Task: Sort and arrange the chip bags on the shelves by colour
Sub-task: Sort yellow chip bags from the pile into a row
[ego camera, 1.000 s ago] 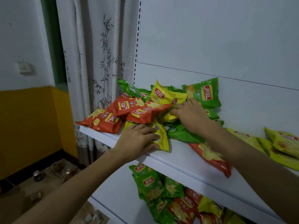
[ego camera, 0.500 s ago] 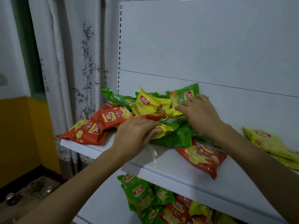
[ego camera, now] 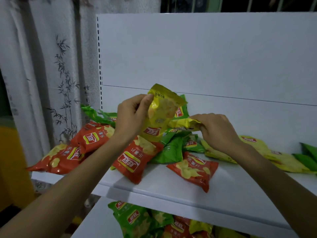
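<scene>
Currently a yellow chip bag [ego camera: 161,114] is held upright above the heap, pinched at its upper left edge between the thumb and curled fingers of the left hand [ego camera: 132,115], its lower end just over a red bag [ego camera: 135,160] that lies close to the front edge of the shelf [ego camera: 164,186]. A second yellow bag [ego camera: 185,123] is pinched by the curled fingers of the right hand [ego camera: 216,129], low over the green bags [ego camera: 169,150] at the back of the heap. Another red bag [ego camera: 192,169] is laid near the front edge to the right, and bare shelf is seen between and before the two. At the left end, an outer red bag [ego camera: 56,160] is seen reaching past the shelf's corner. More yellow bags [ego camera: 277,158] are spread along the back on the right, well apart from the front edge. Bare back panel [ego camera: 205,48] is seen above the heap
</scene>
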